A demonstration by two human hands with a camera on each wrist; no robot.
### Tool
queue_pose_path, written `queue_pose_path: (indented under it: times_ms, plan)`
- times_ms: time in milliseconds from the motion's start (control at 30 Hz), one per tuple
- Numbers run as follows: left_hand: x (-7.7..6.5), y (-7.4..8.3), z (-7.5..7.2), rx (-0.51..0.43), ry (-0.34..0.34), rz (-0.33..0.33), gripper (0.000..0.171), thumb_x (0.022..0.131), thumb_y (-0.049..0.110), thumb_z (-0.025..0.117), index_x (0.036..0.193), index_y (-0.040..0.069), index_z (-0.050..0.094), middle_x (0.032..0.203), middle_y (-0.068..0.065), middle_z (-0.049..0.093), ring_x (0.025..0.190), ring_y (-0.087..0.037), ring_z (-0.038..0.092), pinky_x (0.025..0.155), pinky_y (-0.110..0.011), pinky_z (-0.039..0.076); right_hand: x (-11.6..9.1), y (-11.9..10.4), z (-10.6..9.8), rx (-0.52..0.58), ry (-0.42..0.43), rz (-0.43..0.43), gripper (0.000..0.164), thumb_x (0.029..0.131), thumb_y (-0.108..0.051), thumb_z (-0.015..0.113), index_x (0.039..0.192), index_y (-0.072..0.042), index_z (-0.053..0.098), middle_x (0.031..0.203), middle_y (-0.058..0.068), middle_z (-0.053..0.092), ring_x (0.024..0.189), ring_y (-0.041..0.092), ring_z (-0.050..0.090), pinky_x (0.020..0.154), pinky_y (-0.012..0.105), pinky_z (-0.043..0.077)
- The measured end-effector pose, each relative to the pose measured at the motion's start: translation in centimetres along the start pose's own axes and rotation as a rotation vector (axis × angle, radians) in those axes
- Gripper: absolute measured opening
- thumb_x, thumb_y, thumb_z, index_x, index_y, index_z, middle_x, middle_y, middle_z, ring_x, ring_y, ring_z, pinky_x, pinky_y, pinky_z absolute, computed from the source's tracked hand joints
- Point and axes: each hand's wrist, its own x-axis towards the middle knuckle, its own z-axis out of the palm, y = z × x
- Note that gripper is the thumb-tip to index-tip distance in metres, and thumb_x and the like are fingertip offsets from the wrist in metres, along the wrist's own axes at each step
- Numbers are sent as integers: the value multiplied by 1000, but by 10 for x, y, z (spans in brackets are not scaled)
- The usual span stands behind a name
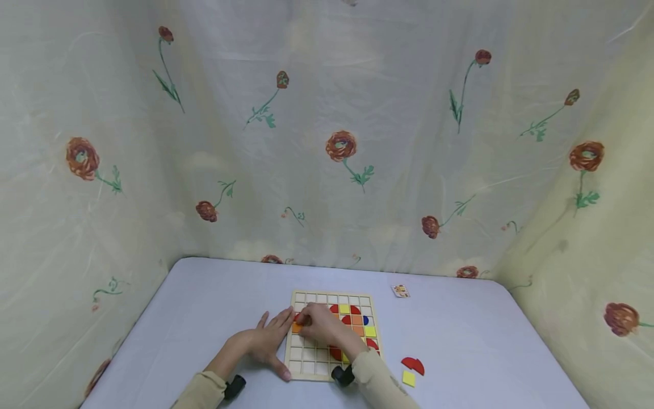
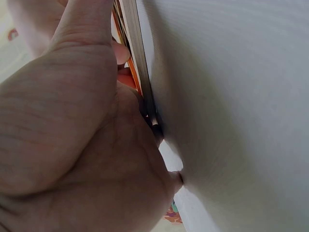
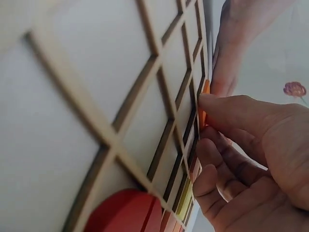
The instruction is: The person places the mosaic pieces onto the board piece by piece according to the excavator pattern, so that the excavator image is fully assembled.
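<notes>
A wooden grid board point(image 1: 306, 370) lies on the table, some of its cells filled with red, yellow, orange and blue pieces. At the board's left edge, my right hand point(image 1: 323, 325) pinches an orange tile point(image 3: 205, 102) between thumb and fingers. It reaches across the board and hides several middle cells. My left hand point(image 1: 267, 341) rests along the left edge with fingers spread, its thumb at the lower left corner and fingertips near the orange tile. Close to the right wrist camera, a red rounded piece point(image 3: 123, 212) sits in a cell.
Right of the board lie red rounded pieces point(image 1: 413, 365) and a yellow square tile point(image 1: 409, 379). A small picture card point(image 1: 401, 291) is beyond the board's upper right corner. A flowered curtain point(image 1: 306, 170) hangs behind the white table point(image 1: 219, 295) and along its sides.
</notes>
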Motion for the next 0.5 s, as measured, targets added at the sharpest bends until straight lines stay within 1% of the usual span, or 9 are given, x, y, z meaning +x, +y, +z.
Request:
queue_pose_path:
  times_ms: [133,200,267,367,500]
  plan:
    - [0,-1,-1,2,-12,-5,138,59,75,72,155,6,-1,164,-11,-6,151,-28,-3,118,-60,-1,-5,1,-1,13,15,0,20,86,-13,70,106,-11,72,98,-5,67,84,6,57,80,23,53]
    - [1,-1,-1,-5,-13,-6,139,59,75,72,155,7,-1,164,-11,-6,151,-28,-4,118,-60,-2,-12,1,-4,26,35,-1,24,87,-13,69,110,-10,70,101,-3,66,85,7,56,80,24,52]
    - [1,-1,0,-10,-7,-6,139,59,75,72,155,7,-1,164,-11,-5,151,-28,-3,119,-59,-2,-21,2,-9,49,56,-5,25,87,-14,68,111,-9,69,102,-1,65,85,9,55,78,23,51]
    - [3,-2,3,-18,1,-13,139,58,74,73,156,8,0,164,-10,-4,151,-27,-2,119,-58,-2,-38,6,-18,99,70,0,22,88,-16,69,109,-8,68,98,-1,64,83,10,54,73,22,49]
    - [5,-2,4,-28,0,-33,140,56,76,74,156,9,1,164,-9,-3,151,-26,-2,119,-57,-3,-65,19,-31,154,60,16,17,88,-18,71,102,-9,65,93,-2,62,80,11,53,68,21,47]
